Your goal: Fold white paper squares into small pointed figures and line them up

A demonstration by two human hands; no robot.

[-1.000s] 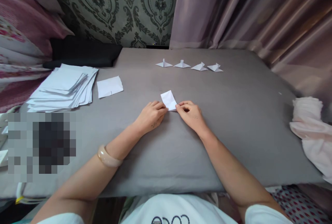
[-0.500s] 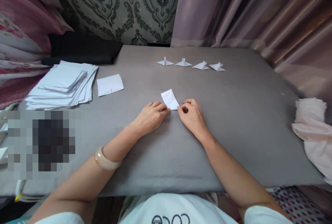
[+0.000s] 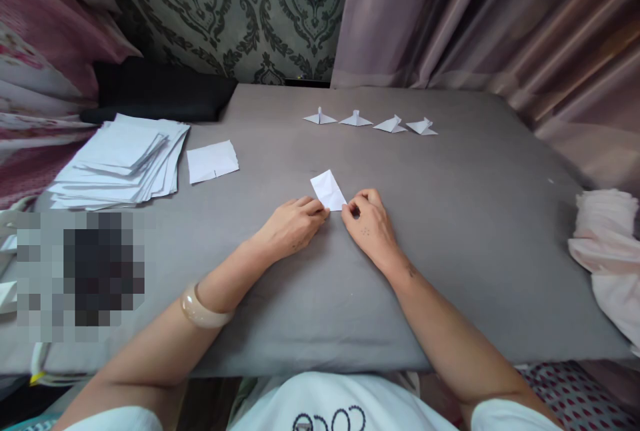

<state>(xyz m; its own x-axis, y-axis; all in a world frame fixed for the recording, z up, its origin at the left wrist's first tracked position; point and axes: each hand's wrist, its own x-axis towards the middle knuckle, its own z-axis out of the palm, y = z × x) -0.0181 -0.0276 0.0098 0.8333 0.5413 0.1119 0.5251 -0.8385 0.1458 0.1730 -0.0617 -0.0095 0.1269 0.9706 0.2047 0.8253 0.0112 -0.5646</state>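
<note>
A small folded piece of white paper lies on the grey-covered table, tilted, with creases showing on its face. My left hand pinches its near left corner, fingers pressed together and pointing right. At the near right corner, my right hand grips the paper between thumb and forefinger, the other fingers curled. Several folded paper figures with spread wings stand in a row farther back.
On the left is a stack of white paper, with one loose sheet beside it. A black folded cloth lies behind the stack. Pale fabric bunches at the right edge. A blurred-out patch covers something at the left.
The view has shifted very slightly. Both hands stay at the near corners of the folded paper, with hardly any visible movement.
</note>
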